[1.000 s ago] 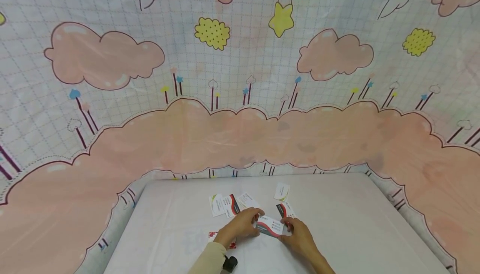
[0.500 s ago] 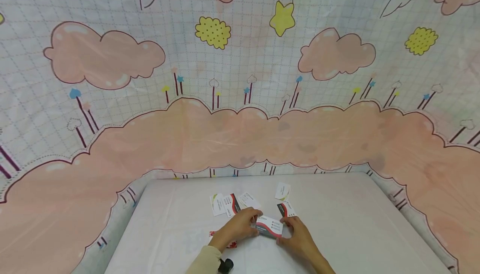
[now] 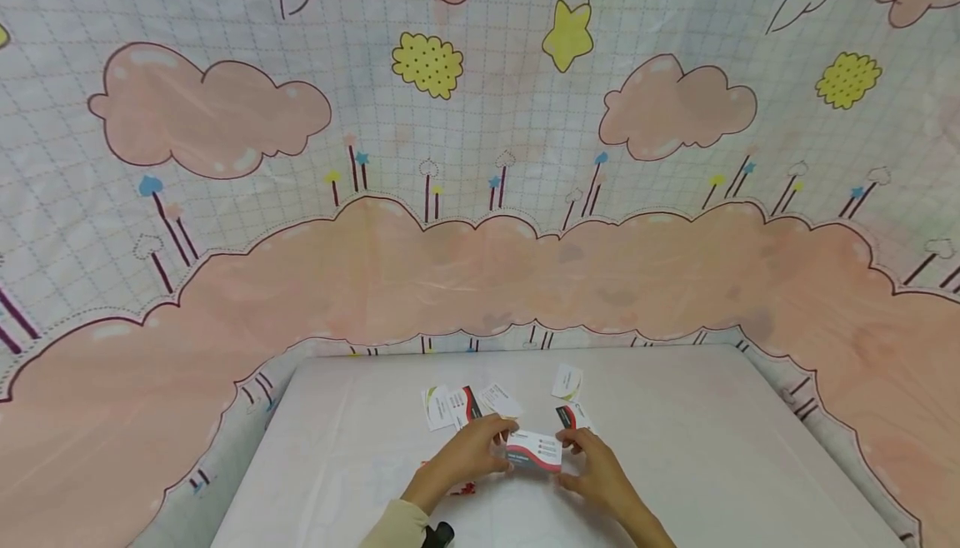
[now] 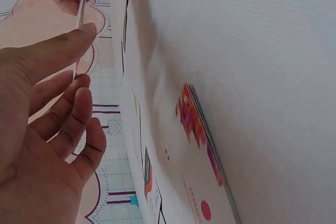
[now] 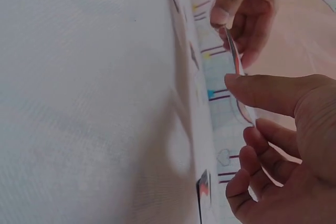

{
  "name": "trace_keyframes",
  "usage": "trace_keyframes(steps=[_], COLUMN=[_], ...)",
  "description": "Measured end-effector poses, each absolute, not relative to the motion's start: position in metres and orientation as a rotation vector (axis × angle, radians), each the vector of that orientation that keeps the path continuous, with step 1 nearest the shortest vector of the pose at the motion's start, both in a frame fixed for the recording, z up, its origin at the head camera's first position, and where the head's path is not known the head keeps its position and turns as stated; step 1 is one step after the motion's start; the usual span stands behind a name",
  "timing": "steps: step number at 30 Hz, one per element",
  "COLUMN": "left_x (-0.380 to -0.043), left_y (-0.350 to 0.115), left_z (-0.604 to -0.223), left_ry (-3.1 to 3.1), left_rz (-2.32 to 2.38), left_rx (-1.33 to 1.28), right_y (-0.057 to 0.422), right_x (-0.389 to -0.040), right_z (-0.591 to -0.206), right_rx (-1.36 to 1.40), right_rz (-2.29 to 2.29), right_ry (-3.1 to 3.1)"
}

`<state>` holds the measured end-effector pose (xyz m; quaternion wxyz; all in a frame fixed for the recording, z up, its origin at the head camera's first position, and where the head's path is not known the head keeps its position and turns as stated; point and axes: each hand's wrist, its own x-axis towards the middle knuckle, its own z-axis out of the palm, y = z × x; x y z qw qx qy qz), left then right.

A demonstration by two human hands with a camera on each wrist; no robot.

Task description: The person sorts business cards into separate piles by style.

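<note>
Both hands hold a white, grey and red business card (image 3: 536,450) by its two short ends, raised above the table. My left hand (image 3: 474,450) pinches the left end between thumb and fingers. At the right end, the thumb and fingers of my right hand (image 3: 598,466) pinch it. In the right wrist view the card (image 5: 234,56) appears nearly edge-on, so whether several are stacked is hard to tell. Below my left wrist lies a small stack of cards with a red pattern (image 4: 195,166), partly hidden by the forearm in the head view.
Farther back on the white table (image 3: 712,448) lie green-edged cards (image 3: 437,408), a red-and-black card (image 3: 467,405) and a white card (image 3: 501,401), close together. To their right are another green-edged card (image 3: 567,382) and a red-and-black card (image 3: 573,416). A patterned cloth hangs behind.
The hands and the held card have shifted slightly left, and the card's tilt has changed a little. Both hands keep hold of it. The cards on the table stay put.
</note>
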<state>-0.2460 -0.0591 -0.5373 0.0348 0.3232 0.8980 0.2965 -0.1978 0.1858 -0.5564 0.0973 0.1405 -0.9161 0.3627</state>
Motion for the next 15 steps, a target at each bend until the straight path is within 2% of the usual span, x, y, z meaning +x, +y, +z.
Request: trace_keyframes(steps=[15], left_x=[-0.229], left_y=[-0.077], left_z=[-0.541], left_ry=[2.868], left_rz=[0.921], left_rx=[0.928], right_y=[0.184], right_x=[-0.200], right_z=[-0.555], right_rx=[0.663], right_rz=[1.089], right_ry=[-2.646])
